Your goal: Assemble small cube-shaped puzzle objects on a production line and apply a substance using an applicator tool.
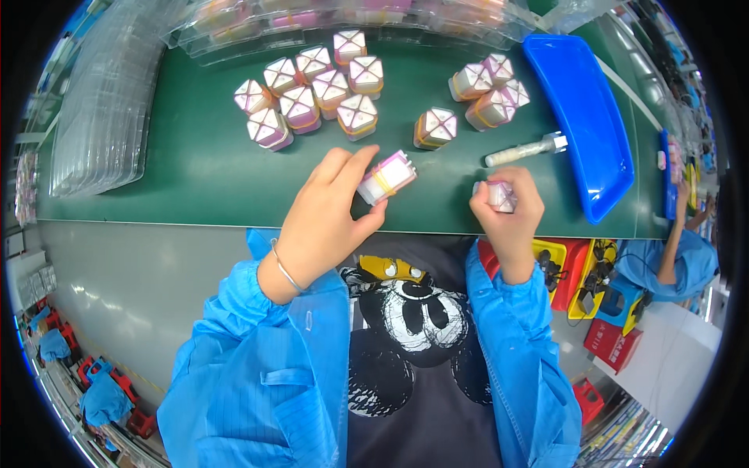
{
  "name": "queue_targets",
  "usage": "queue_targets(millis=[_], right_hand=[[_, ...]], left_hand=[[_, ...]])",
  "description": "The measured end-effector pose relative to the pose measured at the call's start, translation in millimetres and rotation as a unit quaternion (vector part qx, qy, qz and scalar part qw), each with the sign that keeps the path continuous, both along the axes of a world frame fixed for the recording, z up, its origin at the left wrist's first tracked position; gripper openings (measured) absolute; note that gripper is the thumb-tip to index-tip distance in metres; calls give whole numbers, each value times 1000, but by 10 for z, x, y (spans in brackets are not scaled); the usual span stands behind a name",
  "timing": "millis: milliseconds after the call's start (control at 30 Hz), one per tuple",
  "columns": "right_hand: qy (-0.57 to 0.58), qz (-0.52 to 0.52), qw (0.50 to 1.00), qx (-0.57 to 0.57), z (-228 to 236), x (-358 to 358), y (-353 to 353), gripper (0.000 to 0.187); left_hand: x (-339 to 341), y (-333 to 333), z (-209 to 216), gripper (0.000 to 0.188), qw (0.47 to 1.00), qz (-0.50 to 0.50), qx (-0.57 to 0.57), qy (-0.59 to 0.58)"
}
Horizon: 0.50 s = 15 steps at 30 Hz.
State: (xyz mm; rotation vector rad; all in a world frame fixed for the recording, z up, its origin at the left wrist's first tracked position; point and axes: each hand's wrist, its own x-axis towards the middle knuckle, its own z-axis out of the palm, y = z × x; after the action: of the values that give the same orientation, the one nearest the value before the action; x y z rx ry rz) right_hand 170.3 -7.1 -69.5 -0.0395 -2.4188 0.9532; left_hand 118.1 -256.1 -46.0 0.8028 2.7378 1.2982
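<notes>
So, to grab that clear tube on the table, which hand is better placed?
Probably the right hand: the clear tube lies just beyond it, while the left hand is farther off. The right would likely need to put down the small white block it holds first.

Sixteen loose white-topped packs (357, 115) are counted. One large blue tray (587, 132) and one slim pale tube (521, 151) are present.

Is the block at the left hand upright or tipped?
Tipped: the block has its yellow-banded long side facing up.
</notes>
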Motion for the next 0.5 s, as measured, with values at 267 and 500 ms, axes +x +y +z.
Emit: queue_targets(millis=[267,500], right_hand=[[-10,18,1000,0,61,-37,-36,21],[-64,39,992,-100,100,-93,61,28]], left_hand=[[-16,14,-183,48,975,-3,200,-98],[-70,112,-216,49,997,-12,-4,82]])
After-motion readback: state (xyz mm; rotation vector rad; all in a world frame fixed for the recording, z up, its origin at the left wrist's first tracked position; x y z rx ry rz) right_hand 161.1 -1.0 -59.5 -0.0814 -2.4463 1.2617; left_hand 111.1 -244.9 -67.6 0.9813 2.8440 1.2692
